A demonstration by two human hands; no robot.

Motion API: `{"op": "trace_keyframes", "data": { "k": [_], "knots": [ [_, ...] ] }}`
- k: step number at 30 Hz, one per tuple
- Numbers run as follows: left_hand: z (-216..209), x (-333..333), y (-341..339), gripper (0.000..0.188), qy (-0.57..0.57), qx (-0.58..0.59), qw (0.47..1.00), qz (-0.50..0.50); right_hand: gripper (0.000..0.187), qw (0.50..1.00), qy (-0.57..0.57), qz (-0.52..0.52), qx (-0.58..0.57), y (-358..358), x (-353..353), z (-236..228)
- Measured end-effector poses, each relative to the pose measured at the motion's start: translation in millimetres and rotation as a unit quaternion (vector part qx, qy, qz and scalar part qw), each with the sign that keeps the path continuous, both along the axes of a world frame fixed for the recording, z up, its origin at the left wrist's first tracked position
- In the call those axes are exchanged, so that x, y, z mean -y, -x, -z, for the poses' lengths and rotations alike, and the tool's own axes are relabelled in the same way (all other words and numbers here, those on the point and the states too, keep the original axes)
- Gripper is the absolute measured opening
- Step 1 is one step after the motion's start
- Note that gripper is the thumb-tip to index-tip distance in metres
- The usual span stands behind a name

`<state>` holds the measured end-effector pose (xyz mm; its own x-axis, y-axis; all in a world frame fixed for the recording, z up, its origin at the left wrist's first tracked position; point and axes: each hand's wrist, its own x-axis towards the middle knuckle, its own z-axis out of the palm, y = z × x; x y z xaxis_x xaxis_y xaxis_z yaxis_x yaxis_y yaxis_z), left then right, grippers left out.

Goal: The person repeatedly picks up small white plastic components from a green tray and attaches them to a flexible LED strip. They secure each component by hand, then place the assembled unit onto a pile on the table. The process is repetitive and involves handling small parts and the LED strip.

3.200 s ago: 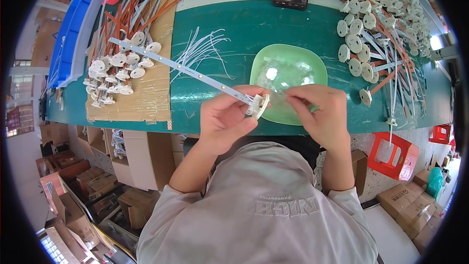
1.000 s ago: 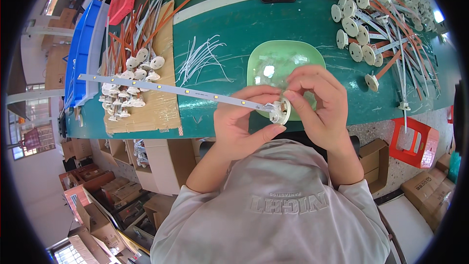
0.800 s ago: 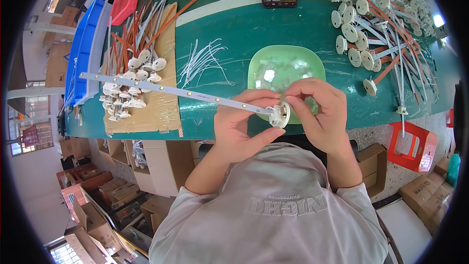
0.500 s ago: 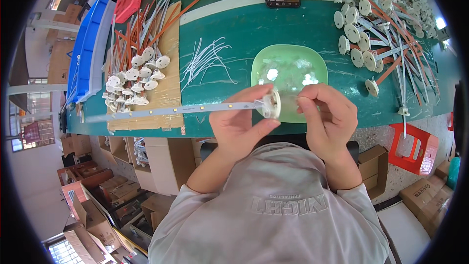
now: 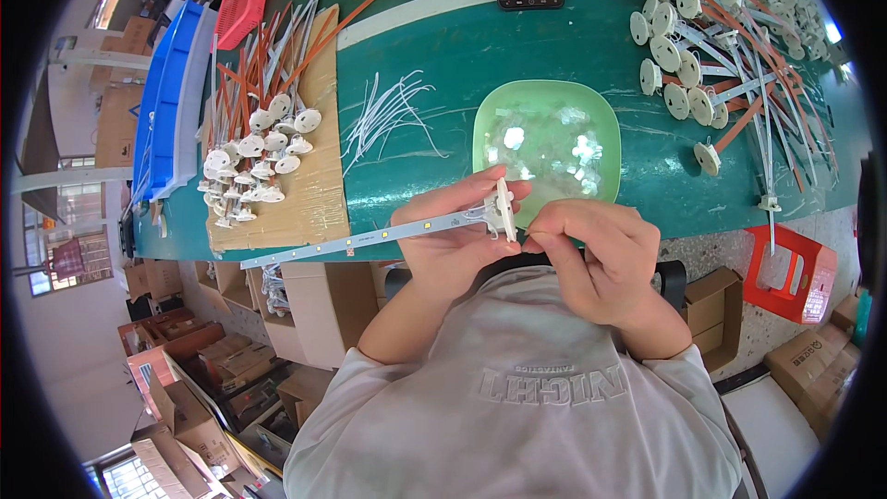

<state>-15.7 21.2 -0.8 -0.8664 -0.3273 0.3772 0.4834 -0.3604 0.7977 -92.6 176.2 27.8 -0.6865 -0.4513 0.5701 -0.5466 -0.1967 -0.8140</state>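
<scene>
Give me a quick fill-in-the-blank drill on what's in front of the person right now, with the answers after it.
1. The left hand holds a long white strip with a round white ____ at its end.
2. Just beyond the hands sits a ____-coloured dish of small clear pieces.
3. The pile of finished white discs rests on a sheet of ____.
4. The right hand pinches at the strip's end with its ____.

Missing words: disc; green; cardboard; fingers
</scene>
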Motion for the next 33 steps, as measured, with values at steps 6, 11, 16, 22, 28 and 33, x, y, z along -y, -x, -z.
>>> {"op": "trace_keyframes", "data": {
  "k": [6, 11, 16, 22, 28, 33],
  "knots": [
    [1, 2, 0, 0.053, 0.046, 0.011, 0.999, -0.001, 0.012, 0.999, -0.028, -0.008, 0.019, -1, -6, -5],
    [-3, 6, 1, 0.051, 0.108, 0.012, 0.994, 0.02, 0.011, 0.997, -0.034, -0.017, 0.067, -6, -9, -5],
    [-6, -5, 0, 0.051, 0.054, 0.021, 0.997, 0.043, 0.014, 0.999, -0.001, 0.017, 0.034, -14, -8, -5],
    [-3, -12, -1, 0.055, 0.052, 0.005, 0.997, 0.063, 0.016, 0.998, 0.002, 0.05, -0.024, -20, -11, -7],
    [-7, -11, -3, 0.052, 0.092, 0.036, 0.994, 0.039, 0.019, 0.991, -0.077, 0.054, -0.096, -17, -20, -16],
    [-5, -8, -4, 0.054, 0.123, 0.047, 0.99, 0.045, 0.019, 0.996, -0.074, 0.022, -0.038, -16, -20, -15]
  ]
}}
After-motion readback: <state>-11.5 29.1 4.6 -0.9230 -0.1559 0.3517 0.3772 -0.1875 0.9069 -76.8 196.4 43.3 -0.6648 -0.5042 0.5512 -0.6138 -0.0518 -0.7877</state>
